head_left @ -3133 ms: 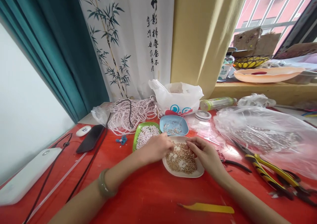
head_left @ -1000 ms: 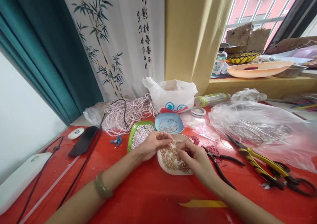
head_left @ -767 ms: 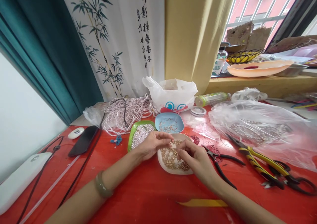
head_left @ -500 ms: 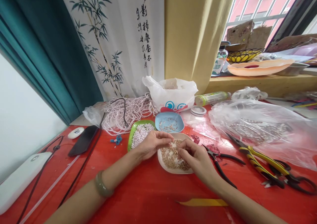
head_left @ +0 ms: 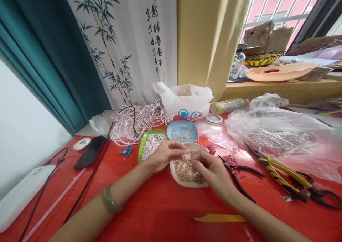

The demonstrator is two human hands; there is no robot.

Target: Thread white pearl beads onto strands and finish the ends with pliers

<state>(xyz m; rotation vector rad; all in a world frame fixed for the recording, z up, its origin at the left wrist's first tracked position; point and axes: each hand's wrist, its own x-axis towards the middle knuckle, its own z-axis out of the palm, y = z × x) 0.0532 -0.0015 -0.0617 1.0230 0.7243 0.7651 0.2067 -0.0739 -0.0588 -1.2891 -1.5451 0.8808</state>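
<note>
Above a cream dish [head_left: 177, 179] of small gold beads [head_left: 187, 169], both hands are pinched. My left hand [head_left: 167, 154], with a bangle [head_left: 110, 199] on its forearm, has thumb and fingertips together over the dish's upper left; what lies between them is too small to make out. Over the right half of the dish, my right hand [head_left: 210, 167] pinches with thumb and forefinger, its hold likewise too tiny to name. A green dish [head_left: 141, 149] of white beads [head_left: 153, 145] is beside my left hand. Behind stands a blue dish [head_left: 194, 138] with small metallic pieces [head_left: 181, 134].
Black-handled cutters [head_left: 237, 181] lie right of my right hand, then yellow-black pliers [head_left: 280, 178]. Strung pearl beads [head_left: 139, 124], a white plastic bag [head_left: 187, 101] and a clear bag [head_left: 280, 135] stand behind. A phone [head_left: 91, 152] and cables are left; a yellow strip [head_left: 219, 218] lies in front.
</note>
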